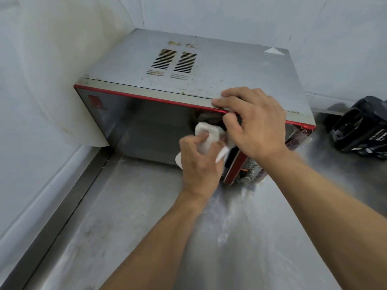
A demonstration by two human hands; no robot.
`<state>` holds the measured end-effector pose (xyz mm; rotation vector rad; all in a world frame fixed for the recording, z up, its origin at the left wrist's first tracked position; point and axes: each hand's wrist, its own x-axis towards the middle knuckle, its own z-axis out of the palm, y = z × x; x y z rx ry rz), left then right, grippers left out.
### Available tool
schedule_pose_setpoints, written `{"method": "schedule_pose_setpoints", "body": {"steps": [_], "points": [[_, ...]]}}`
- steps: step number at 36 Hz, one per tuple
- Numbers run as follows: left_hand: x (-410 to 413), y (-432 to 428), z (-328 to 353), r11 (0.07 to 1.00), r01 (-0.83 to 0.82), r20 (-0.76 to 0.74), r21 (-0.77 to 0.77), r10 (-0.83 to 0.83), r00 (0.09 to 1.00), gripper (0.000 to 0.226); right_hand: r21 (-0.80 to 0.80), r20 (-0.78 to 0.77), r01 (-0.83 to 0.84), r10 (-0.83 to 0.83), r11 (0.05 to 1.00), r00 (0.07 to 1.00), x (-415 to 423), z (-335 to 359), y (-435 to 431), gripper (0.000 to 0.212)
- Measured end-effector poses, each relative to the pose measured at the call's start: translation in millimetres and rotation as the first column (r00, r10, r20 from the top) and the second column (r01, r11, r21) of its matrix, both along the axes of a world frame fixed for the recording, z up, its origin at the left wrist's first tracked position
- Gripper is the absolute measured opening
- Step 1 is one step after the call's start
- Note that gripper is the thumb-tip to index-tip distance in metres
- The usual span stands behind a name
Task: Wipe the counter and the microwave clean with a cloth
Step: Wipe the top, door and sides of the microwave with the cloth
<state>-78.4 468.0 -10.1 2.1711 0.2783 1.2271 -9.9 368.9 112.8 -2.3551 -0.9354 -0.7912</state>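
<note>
The left hand (199, 162) grips a white cloth (209, 137), its fingers curled round the bunched fabric, and presses it against the dark door glass of the microwave (188, 65), near the right side of the door beside the red strip that edges the control panel. A loose end of the cloth hangs below the knuckles. The right hand (255, 124) is just above and to the right, almost touching the cloth; its fingers are hooked over the microwave's top front edge and its bent thumb is set against the front below the red trim, so it clasps that edge. The microwave's grey top is speckled with brown spots, with two rust-stained vent grilles near the back. It stands on a steel surface (125, 216) that shows pale streaks in front of the control panel. The microwave's left side sits against a curled white sheet (52, 80) that covers the wall. A black object (360, 128) with white lettering lies on the surface to the right, apart from the microwave.
</note>
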Motion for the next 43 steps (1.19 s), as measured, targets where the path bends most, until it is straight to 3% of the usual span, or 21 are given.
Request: {"method": "schedule_pose_setpoints", "body": {"steps": [2,4,7,10,17,19,22,26,30,34,36,38,40,43], "points": [[-4,-2,-20,0.982,0.096,-0.043,0.165,-0.090,0.995,0.036,0.006,0.005,0.000,0.000,1.000,1.000,0,0,0,0.035],[-8,-1,-36,0.958,0.165,-0.135,0.236,-0.136,0.981,0.046,0.008,0.003,0.003,-0.003,1.000,1.000,-1,-1,1,0.035],[-20,0,-60,0.942,0.203,-0.384,0.267,-0.089,0.919,0.045,0.007,0.000,0.011,-0.011,1.000,1.000,-2,-1,2,0.035],[-28,7,-69,0.924,0.297,-0.617,0.240,-0.090,0.782,0.041,0.011,-0.013,0.018,-0.018,1.000,1.000,-3,0,2,0.036],[-38,31,-56,0.931,0.294,-0.801,0.219,-0.001,0.599,0.036,-0.009,-0.012,0.014,-0.014,1.000,1.000,-2,0,1,0.036],[-47,49,-56,0.977,0.167,-0.796,0.134,0.006,0.605,0.033,-0.005,-0.013,0.017,-0.017,1.000,1.000,-2,1,2,0.036],[-56,67,-49,0.996,-0.033,-0.661,-0.077,-0.027,0.750,0.028,0.004,-0.010,0.018,-0.018,1.000,1.000,-2,0,2,0.035],[-54,59,-29,0.967,0.017,-0.410,-0.252,-0.122,0.904,0.023,0.012,-0.005,0.025,-0.025,1.000,1.000,-1,-1,1,0.035],[-28,28,-7,0.988,0.078,-0.254,-0.131,-0.110,0.961,0.038,0.011,-0.009,0.022,-0.022,1.000,1.000,-2,-1,2,0.035],[-22,12,-25,0.996,0.084,-0.375,-0.042,-0.094,0.922,0.042,0.020,-0.006,0.021,-0.021,1.000,1.000,-2,-1,2,0.036],[-25,11,-42,0.995,0.096,-0.584,0.005,-0.075,0.808,0.031,0.024,-0.009,0.024,-0.024,0.999,1.000,-2,-1,1,0.036],[-24,12,-47,0.997,0.059,-0.763,-0.056,-0.080,0.641,0.026,0.027,-0.011,0.018,-0.017,0.999,1.000,-3,-2,2,0.036],[-21,14,-47,0.997,0.046,-0.811,-0.059,-0.075,0.581,0.027,0.022,-0.007,0.015,-0.015,1.000,1.000,-3,-1,2,0.036],[-23,17,-40,0.993,0.112,-0.824,-0.026,-0.085,0.561,0.030,0.015,-0.009,0.017,-0.017,1.000,1.000,-2,0,2,0.036]]}}
